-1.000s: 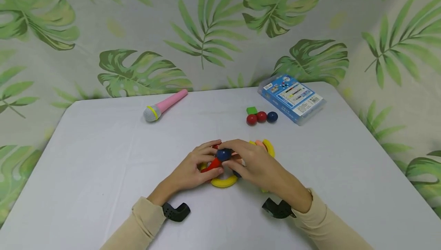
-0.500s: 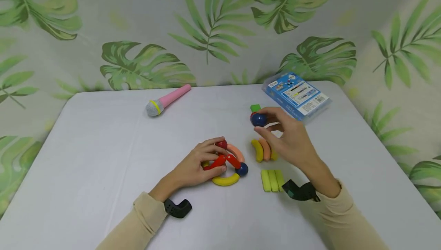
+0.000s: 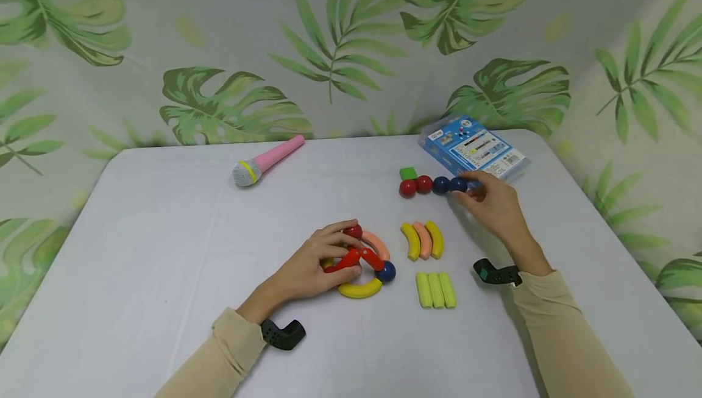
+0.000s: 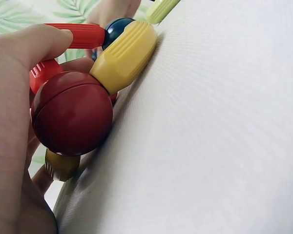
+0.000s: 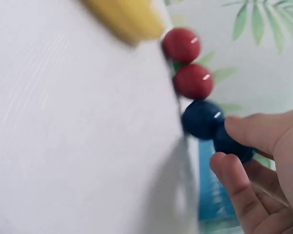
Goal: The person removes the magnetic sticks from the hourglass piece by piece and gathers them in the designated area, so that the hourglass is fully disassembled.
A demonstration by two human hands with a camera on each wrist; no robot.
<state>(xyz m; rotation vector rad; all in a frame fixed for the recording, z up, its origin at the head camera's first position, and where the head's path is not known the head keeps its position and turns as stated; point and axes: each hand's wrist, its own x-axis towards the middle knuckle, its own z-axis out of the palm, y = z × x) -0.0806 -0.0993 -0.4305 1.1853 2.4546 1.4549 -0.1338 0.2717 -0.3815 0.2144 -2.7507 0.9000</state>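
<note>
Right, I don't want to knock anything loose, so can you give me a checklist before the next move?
1. Right hand free: not ok; it pinches a blue ball at the end of the row of balls.
2. That ball resting on the table: cannot tell.
3. Left hand on the ball-and-stick assembly: ok; it holds one side.
4. Every joint there tight: cannot tell; the hand covers part.
5. Loose curved pieces apart from both hands: ok.
6. Pink microphone clear of both hands: ok.
</note>
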